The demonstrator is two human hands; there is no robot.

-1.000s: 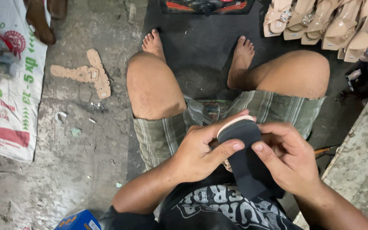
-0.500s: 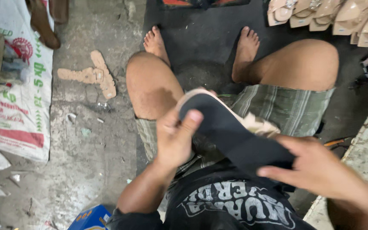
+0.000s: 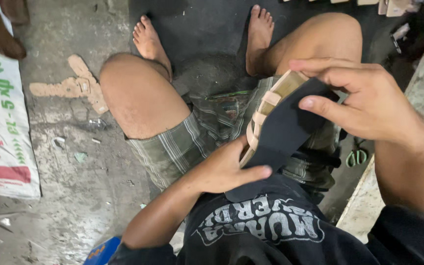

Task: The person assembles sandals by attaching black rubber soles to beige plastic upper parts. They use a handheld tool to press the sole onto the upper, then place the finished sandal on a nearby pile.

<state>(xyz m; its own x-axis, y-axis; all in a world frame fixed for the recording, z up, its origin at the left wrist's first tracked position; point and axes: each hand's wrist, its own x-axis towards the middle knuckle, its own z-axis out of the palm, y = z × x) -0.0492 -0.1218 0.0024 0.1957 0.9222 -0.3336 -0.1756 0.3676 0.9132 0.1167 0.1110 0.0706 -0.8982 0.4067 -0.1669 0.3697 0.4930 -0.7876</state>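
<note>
Right now we hold the black sole piece (image 3: 283, 132) over our lap, its long axis slanting from lower left to upper right; our left hand (image 3: 226, 169) clamps its lower end, our right hand (image 3: 364, 100) pinches the upper end, both grips pressed together.

Sandal (image 3: 283, 130) between hands, over lap (image 3: 207, 132)
</note>
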